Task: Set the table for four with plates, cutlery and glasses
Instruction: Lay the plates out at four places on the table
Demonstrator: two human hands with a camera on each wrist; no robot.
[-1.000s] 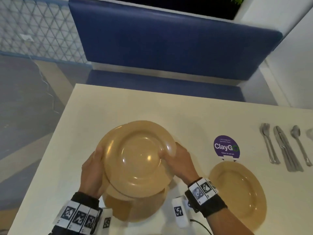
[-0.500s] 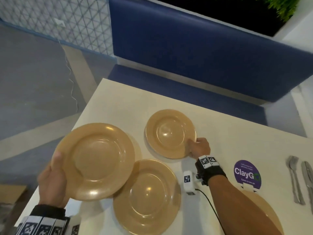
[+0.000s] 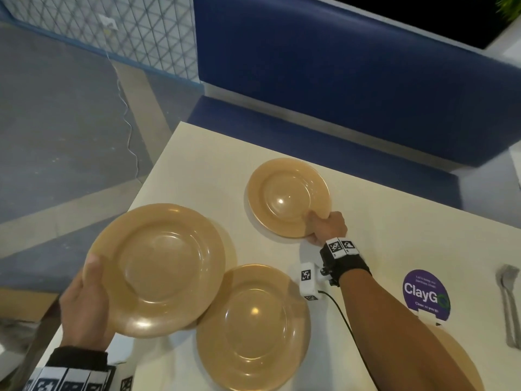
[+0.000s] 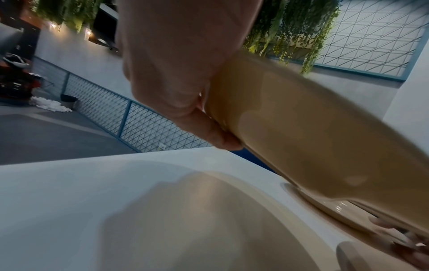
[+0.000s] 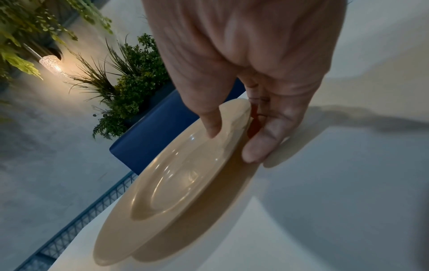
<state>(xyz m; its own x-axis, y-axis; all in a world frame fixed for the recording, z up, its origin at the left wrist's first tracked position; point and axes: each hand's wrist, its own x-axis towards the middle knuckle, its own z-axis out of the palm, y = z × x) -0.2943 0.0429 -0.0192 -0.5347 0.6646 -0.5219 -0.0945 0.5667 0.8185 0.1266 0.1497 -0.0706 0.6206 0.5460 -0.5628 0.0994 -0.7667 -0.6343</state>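
Four tan plates are showing: the left hand (image 3: 84,311) is gripping one (image 3: 158,266) at lower left, the right hand (image 3: 327,227) is pinching another (image 3: 284,193) mid-frame on the table (image 3: 197,165); two are lying below.

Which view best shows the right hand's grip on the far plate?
Right wrist: the right hand pinches the far plate at its rim, thumb on top, fingers under. Head view shows only the fist at the rim. Left wrist shows a blurred edge at most.
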